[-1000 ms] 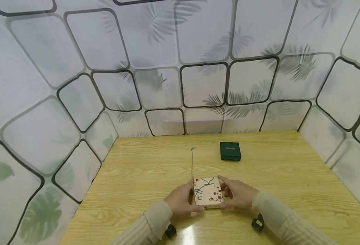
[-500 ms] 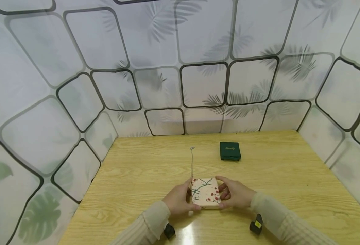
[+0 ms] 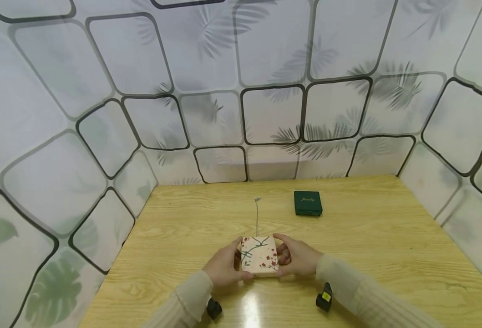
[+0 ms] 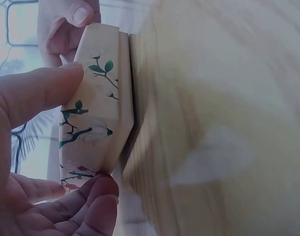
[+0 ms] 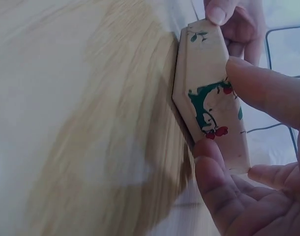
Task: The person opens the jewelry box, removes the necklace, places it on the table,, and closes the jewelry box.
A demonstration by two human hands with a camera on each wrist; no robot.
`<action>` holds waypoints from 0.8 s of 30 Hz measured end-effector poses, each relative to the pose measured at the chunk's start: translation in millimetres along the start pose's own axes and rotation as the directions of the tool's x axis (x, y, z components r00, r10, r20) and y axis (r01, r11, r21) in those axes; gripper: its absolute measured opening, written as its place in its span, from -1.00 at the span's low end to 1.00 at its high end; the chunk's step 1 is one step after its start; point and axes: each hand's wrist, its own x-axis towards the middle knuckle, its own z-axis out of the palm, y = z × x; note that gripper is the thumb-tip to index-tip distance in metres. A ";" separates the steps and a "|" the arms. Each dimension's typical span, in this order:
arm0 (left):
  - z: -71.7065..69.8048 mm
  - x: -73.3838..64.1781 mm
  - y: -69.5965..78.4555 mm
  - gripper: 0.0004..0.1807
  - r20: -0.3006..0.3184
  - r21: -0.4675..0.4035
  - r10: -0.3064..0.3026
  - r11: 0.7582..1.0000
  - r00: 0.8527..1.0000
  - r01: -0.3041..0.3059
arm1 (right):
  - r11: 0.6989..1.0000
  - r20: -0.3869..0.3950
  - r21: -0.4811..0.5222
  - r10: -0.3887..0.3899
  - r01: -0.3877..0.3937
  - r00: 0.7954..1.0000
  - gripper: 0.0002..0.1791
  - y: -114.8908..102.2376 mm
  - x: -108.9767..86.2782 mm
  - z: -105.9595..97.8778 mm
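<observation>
A small cream lidded box (image 3: pixel 260 256), painted with green branches and red blossoms, lies between both hands near the front of the table. My left hand (image 3: pixel 225 266) grips its left side, thumb at the near corner and fingers at the far one. On the opposite side my right hand (image 3: pixel 299 257) holds it the same way. In the left wrist view the box (image 4: pixel 98 93) shows a thin seam between lid and base, close over the wood. The right wrist view shows the box's (image 5: pixel 209 93) other side. Behind it a thin chain necklace (image 3: pixel 257 218) stretches away, its pendant at the far end.
A dark green jewelry box (image 3: pixel 308 203) with gold lettering stands shut toward the back right of the wooden table (image 3: pixel 175 228). Patterned cloth walls (image 3: pixel 271 114) enclose the back and both sides. A black wrist camera (image 3: pixel 324 297) sits below the right sleeve.
Both hands have moved the cream box to the left, so it now lies directly in front of the chain. The necklace and green box stay in place.
</observation>
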 end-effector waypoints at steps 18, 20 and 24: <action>-37.0 0.5 -44.6 0.26 -0.069 -0.081 -0.021 0.997 0.997 0.015 | 0.995 -0.053 0.102 0.013 -0.008 0.999 0.17 -28.9 58.0 28.0; -41.9 4.0 -46.8 0.24 -0.084 -0.084 -0.025 0.996 0.996 0.018 | 0.991 -0.066 0.136 0.019 -0.010 0.998 0.17 -30.6 65.9 28.1; -49.7 12.8 -49.7 0.18 -0.118 -0.095 -0.038 0.995 0.992 0.027 | 0.989 -0.100 0.150 0.023 -0.008 0.995 0.16 -33.9 80.5 26.7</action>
